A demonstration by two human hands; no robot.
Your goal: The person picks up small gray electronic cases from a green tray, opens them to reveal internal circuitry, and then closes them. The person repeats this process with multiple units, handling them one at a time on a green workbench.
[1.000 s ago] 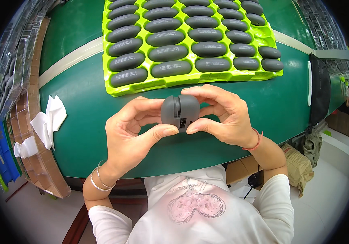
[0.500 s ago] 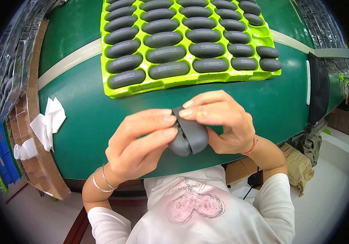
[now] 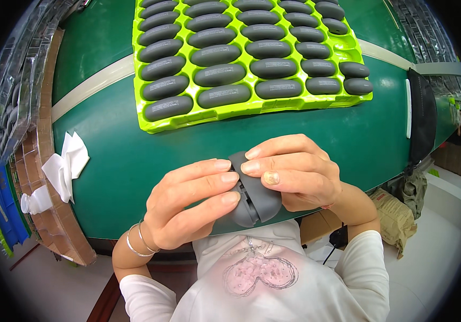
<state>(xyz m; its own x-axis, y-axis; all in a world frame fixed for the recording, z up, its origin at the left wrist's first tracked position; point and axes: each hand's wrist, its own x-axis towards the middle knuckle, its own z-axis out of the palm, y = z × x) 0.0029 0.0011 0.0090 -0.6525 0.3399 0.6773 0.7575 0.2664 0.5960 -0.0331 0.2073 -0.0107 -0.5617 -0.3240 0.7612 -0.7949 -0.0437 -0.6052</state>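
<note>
Between my hands is a dark grey, rounded case (image 3: pixel 262 202), held near the table's front edge. A gap with darker inner parts runs along the seam between its two halves. The fingers of my left hand (image 3: pixel 190 201) are closed on the left half. My right hand (image 3: pixel 300 174) grips the right half, its fingers lying over the top. Beyond my hands, a lime-green tray (image 3: pixel 214 114) carries several rows of similar dark grey rounded cases (image 3: pixel 225 95), most with small pale print.
On the left, crumpled white tissue (image 3: pixel 66 166) and a small white bottle (image 3: pixel 36 200) are near a cardboard divider box (image 3: pixel 61 236). A black cloth-like item (image 3: pixel 422 115) hangs at the table's right edge. A brown sack (image 3: pixel 391 214) stands on the floor at right.
Both hands have moved a little nearer my body with the case. My right fingers have shifted, with another finger now laid on the case's top.
</note>
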